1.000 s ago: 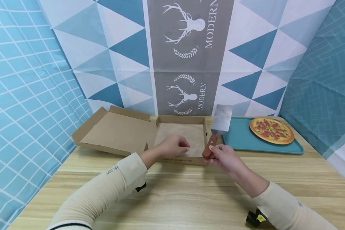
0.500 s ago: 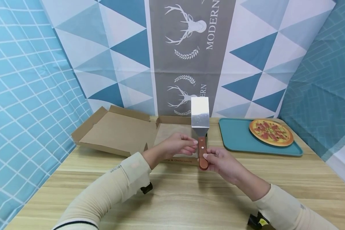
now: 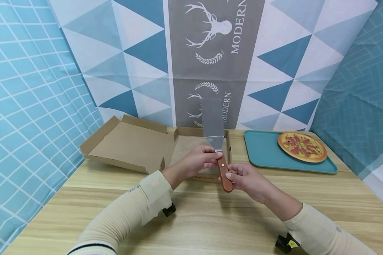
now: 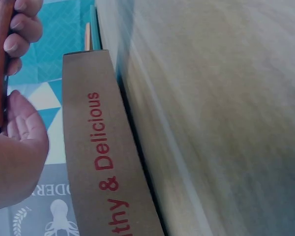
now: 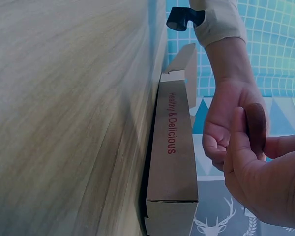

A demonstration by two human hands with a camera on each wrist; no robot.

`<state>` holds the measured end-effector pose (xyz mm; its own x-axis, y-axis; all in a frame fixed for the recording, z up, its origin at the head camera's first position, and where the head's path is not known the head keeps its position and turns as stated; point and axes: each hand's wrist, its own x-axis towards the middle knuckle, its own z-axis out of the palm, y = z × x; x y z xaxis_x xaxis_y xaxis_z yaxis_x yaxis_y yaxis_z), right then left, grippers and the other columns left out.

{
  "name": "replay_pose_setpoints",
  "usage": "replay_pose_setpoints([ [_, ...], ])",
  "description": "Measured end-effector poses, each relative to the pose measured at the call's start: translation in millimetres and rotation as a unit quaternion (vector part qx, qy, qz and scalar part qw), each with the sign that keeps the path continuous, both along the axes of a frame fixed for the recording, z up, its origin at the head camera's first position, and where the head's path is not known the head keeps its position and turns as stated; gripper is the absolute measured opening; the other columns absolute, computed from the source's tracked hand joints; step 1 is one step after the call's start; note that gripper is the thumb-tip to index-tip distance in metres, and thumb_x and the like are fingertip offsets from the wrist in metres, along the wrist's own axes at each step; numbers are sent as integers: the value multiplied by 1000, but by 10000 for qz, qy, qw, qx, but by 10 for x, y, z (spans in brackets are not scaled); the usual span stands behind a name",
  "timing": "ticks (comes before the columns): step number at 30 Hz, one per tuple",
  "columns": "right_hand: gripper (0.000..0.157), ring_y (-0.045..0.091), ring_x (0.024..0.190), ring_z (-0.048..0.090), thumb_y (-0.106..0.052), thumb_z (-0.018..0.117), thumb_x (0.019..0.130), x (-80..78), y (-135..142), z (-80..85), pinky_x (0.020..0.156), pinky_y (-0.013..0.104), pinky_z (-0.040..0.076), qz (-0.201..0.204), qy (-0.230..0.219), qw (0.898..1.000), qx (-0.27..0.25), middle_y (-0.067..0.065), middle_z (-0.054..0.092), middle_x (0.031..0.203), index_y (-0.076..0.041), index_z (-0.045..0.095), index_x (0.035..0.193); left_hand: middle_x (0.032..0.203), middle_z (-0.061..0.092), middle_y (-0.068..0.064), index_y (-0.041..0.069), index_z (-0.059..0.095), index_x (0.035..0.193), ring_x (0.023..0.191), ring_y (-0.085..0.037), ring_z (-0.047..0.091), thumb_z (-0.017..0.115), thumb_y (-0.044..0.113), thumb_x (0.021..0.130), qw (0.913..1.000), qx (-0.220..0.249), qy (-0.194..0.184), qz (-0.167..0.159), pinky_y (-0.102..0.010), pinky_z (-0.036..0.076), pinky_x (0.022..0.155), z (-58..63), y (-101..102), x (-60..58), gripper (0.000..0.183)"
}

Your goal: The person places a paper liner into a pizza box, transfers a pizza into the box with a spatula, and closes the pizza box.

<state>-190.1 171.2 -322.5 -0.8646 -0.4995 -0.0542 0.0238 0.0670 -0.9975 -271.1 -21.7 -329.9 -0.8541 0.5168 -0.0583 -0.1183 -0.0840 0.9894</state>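
Observation:
In the head view a spatula with a shiny metal blade (image 3: pixel 212 118) and a brown riveted handle (image 3: pixel 225 173) is raised in front of the pizza box (image 3: pixel 185 141), blade pointing up and away. My right hand (image 3: pixel 249 181) pinches the lower handle between thumb and fingers. At the upper handle, just below the blade, my left hand (image 3: pixel 196 161) grips with its thumb across the front. Both wrist views show the handle between the two hands. The cardboard box lies with its lid (image 3: pixel 132 143) folded out to the left, its inside partly hidden by the left hand.
To the right a teal tray (image 3: pixel 261 150) lies on the wooden table (image 3: pixel 210 219), bearing a pizza (image 3: pixel 302 147) at its right end. A patterned backdrop (image 3: pixel 146 53) stands close behind the box and tray.
My right hand brings the spatula left from beside the tray to the front of the box, and its blade now leans left. My left hand moves right and takes hold of the upper handle.

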Motion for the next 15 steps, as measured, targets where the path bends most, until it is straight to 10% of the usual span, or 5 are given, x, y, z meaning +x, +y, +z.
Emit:
replay_pose_setpoints([
  [10, 38, 28, 108, 58, -6, 49, 101, -41, -32, 0, 89, 40, 52, -811, 522, 9898, 1046, 25, 56, 123, 12, 42, 134, 79, 68, -6, -10, 63, 89, 68, -12, 65, 69, -4, 86, 9933, 246, 378, 1061, -30, 58, 72, -30, 108, 64, 9],
  [15, 53, 24, 91, 61, -12, 62, 95, -55, -44, -9, 72, 37, 55, -1412, 2228, 9348, 2378, 20, 57, 115, 5, 34, 138, 80, 67, -7, -11, 66, 89, 65, -12, 67, 72, -3, 85, 9843, 561, 303, 1645, -30, 58, 70, -37, 274, 173, 11],
])
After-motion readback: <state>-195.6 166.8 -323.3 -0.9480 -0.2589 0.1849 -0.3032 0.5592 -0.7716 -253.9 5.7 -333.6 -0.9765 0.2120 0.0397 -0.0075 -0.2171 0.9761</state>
